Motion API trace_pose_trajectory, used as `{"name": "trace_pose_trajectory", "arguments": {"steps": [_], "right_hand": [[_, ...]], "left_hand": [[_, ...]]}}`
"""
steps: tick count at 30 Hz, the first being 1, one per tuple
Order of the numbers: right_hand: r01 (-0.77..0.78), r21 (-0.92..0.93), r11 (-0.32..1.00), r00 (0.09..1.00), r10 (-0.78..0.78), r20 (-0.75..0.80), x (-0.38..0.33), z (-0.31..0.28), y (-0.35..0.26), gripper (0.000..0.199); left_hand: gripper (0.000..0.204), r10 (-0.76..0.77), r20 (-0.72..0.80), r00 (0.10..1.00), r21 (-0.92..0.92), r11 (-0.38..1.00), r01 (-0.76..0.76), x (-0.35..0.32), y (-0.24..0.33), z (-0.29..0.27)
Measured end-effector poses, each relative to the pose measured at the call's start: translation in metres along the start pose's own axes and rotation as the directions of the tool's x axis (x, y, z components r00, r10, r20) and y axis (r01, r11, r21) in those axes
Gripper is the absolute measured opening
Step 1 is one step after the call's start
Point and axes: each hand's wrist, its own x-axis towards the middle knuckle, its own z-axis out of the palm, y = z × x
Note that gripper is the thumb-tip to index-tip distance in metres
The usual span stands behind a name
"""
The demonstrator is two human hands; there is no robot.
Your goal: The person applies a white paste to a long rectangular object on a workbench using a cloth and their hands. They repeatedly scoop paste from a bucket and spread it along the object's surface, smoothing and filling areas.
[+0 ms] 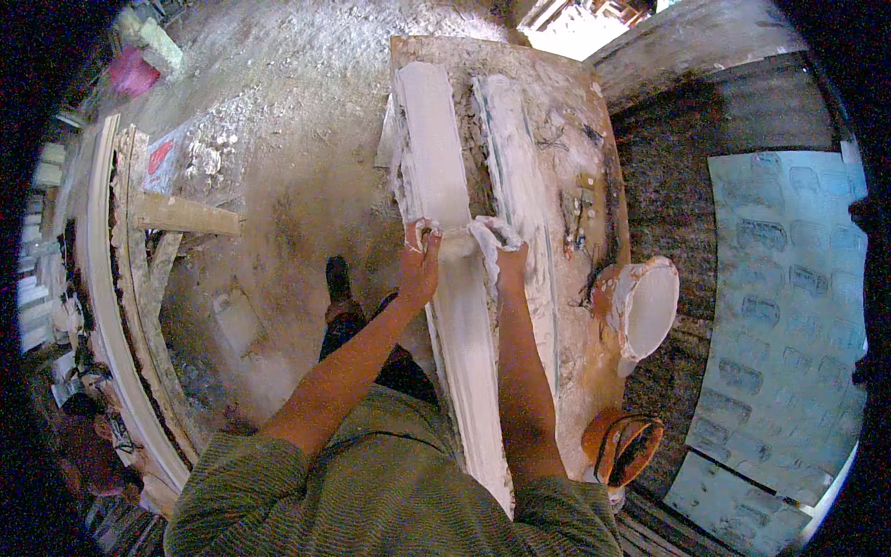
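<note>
A long white plaster strip (432,139) runs lengthwise along the workbench, from the far end to close beside my body. Across it, about midway, sits a plaster-caked crosspiece (456,243); its exact kind is hidden by the white coating. My left hand (422,265) is closed on its left end, at the strip's left edge. Fingers bent, my right hand (510,258) grips the right end, which is thickly crusted with plaster. Just right of the strip lies a rougher, plaster-covered length (513,158), parallel to it.
On the bench (571,97), a plaster-rimmed bucket (650,311) and an orange container (631,452) stand along the right edge. Small tools (577,223) lie beyond them. A wooden frame with long mouldings (125,320) is at my left. A bluish patterned panel (775,316) is at the right.
</note>
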Motion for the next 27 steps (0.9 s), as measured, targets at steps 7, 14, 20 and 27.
{"name": "trace_pose_trajectory", "arguments": {"steps": [7,14,20,27], "right_hand": [[0.037,-0.167,0.985,0.998,-0.045,-0.044,-0.086,-0.036,0.006,0.02],[0.046,-0.268,0.962,0.994,-0.071,-0.084,-0.174,-0.08,0.024,0.02],[0.022,-0.269,0.963,0.99,-0.059,-0.128,-0.258,-0.124,0.043,0.022],[-0.022,-0.204,0.979,0.986,-0.013,-0.167,-0.371,-0.184,0.067,0.022]], "left_hand": [[0.031,0.077,-0.026,0.997,0.105,0.992,-0.074,-0.082,-0.038,0.003],[0.032,0.258,-0.062,0.964,0.239,0.942,-0.237,-0.172,-0.076,0.012],[0.033,0.171,0.004,0.985,0.028,0.985,-0.171,-0.27,-0.097,0.017],[0.037,0.12,-0.024,0.992,0.133,0.984,-0.116,-0.385,-0.146,0.028]]}}
